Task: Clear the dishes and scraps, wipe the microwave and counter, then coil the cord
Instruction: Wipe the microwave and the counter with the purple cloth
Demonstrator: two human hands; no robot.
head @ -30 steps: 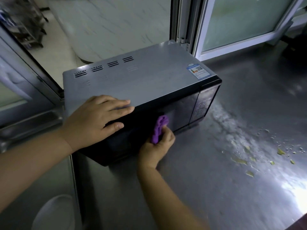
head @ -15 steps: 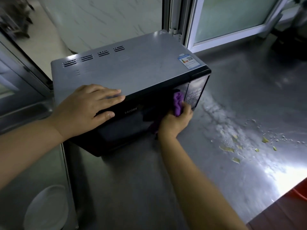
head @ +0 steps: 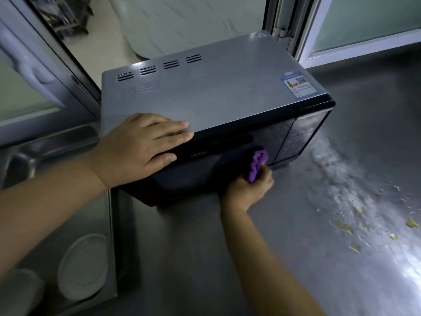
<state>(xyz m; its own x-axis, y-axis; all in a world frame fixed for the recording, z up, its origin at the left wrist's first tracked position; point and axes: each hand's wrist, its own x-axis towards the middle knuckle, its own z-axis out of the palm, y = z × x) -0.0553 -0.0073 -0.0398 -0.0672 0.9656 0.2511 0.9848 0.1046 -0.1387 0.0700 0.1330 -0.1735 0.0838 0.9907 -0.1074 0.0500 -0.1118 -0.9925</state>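
Note:
A silver-topped microwave with a black door stands on the steel counter. My left hand lies flat over its front top edge, fingers straight, thumb on the door. My right hand grips a bunched purple cloth and presses it against the lower right part of the door, beside the control panel. Yellow-green food scraps and a whitish smear lie on the counter to the right. No cord shows.
A steel sink at the lower left holds a white plate and a second white dish. Window frames stand right behind the microwave. Bright glare lies on the counter's right edge.
My right hand has dragged the purple cloth across the door: from mid-door right toward the control panel, then down and a little left. My left hand has stayed on the top edge.

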